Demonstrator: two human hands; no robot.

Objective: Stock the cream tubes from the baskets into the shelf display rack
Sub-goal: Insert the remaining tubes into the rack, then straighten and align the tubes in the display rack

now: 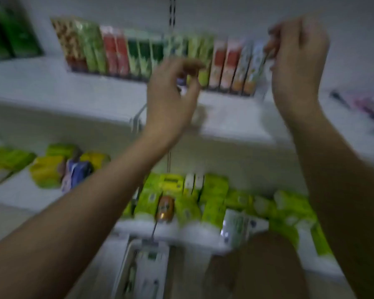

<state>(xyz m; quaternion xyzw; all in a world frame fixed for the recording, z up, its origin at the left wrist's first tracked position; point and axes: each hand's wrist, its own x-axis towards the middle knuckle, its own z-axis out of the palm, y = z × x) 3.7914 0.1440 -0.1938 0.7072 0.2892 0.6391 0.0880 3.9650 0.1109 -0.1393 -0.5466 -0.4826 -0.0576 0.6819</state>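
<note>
Standing upright in a row on the white upper shelf (52, 87): colourful boxed cream tubes (151, 55). Right hand (298, 61) fingers pinch the row's end box; left hand (171, 98) fingers loosely curled, empty.

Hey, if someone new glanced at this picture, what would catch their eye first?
Two bare arms reach up: the left hand mid-frame, the right hand at the right end of a row of upright cream boxes in red, green and white on the upper shelf. Below, bright yellow-green packs crowd the lower shelf. Everything is motion-blurred.
</note>
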